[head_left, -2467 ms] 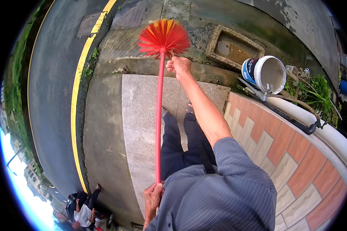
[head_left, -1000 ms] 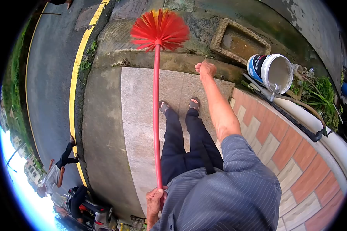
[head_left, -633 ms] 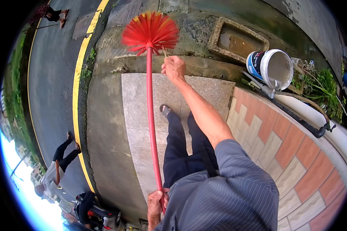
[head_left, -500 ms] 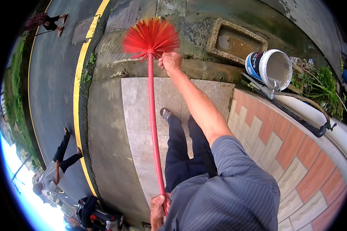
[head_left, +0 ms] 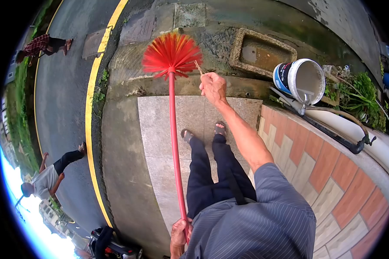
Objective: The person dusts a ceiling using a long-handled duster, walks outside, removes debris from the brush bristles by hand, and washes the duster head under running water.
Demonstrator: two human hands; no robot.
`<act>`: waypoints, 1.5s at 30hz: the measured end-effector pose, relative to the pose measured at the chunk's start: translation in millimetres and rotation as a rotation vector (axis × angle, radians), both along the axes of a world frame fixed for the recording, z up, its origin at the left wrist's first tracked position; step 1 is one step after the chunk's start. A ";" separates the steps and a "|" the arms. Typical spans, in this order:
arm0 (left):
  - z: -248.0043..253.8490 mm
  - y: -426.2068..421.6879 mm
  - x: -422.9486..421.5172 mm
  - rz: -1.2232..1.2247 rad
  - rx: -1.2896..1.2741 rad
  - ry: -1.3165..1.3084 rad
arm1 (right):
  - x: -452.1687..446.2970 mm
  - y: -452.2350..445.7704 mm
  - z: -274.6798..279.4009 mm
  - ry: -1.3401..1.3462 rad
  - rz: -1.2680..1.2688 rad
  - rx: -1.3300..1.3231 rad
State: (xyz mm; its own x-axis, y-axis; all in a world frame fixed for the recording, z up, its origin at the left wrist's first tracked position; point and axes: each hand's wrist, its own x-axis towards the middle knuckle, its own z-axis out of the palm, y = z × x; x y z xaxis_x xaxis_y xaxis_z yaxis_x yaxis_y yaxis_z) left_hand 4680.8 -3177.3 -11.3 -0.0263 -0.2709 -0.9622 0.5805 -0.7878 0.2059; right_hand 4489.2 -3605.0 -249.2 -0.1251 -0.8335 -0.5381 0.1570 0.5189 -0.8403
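Note:
A broom with a fan of red, yellow-tipped bristles [head_left: 172, 54] and a long red handle [head_left: 173, 129] points away from my body. My left hand [head_left: 178, 233] is wrapped round the handle's lower part, near my waist. Out in front, just right of the bristles, my right hand [head_left: 213, 87] is closed in a pinch on a thin tan twig [head_left: 198, 67]. The twig's tip reaches the outer edge of the bristles or lies just beside it; I cannot tell if they touch.
A stone trough [head_left: 263, 64] and a white bucket [head_left: 294, 82] stand ahead right, with a tap [head_left: 305, 101] at the bucket's near side. A tiled wall [head_left: 320, 168] runs along the right. Two people walk on the road [head_left: 62, 99] at left, near a parked scooter [head_left: 112, 246].
My right hand has drawn back rightward from the bristles, and a twig now shows in its fingers. My left hand stays on the handle. Two people on the road have moved.

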 end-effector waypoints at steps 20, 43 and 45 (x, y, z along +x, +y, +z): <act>-14.0 10.8 -1.5 -0.187 -0.006 -0.062 | -55.5 -17.2 16.3 -0.041 -0.239 -0.077; -41.5 35.2 9.8 -0.275 -0.064 -0.148 | -71.6 27.0 64.7 -0.452 -0.057 -0.085; -38.3 32.7 7.7 -0.154 -0.023 -0.109 | -72.9 28.4 66.0 -0.494 -0.054 -0.079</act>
State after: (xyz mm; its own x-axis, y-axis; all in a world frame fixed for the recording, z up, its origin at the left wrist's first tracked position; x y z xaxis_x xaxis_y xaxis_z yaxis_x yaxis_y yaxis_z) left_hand 4688.5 -3144.6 -49.6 0.0344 -0.2940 -0.9552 0.4265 -0.8600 0.2801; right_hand 4416.3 -3576.7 -183.1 0.0847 -0.8735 -0.4794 0.5708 0.4369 -0.6952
